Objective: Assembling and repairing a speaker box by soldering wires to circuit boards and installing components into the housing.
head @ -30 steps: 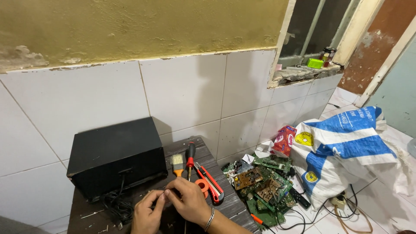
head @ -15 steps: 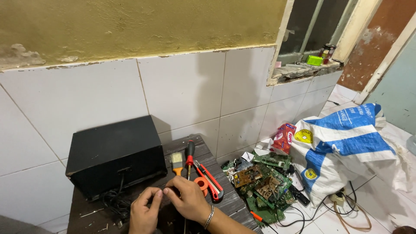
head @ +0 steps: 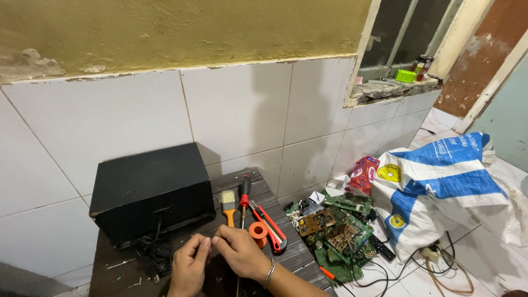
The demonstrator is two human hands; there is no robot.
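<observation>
Both hands meet low on the dark wooden slatted counter [head: 286, 258], at about 6 o'clock in the view. The left hand [head: 188, 269] and the right hand [head: 240, 251] bring their fingertips together over something small between them; what it is cannot be told, and whether either grip is clamped on it cannot be told either. The right wrist wears a thin metal bracelet [head: 269, 273].

At 11 o'clock from the hands stands a black box-shaped speaker cabinet [head: 149, 190], set against the white tiled wall [head: 242, 110], with a tangle of black cable [head: 151, 256] lying in front of it just beside the left hand. At 12 o'clock from the right hand lie a small paintbrush with an orange handle [head: 227, 203] and a screwdriver with a red and black handle [head: 244, 192]. At 2 o'clock lie a red utility knife [head: 269, 225] and a small orange spool [head: 258, 232], touching each other.

On the floor at 3 o'clock sits a heap of green circuit boards [head: 335, 231], with a blue and white woven sack [head: 440, 187] beyond it.
</observation>
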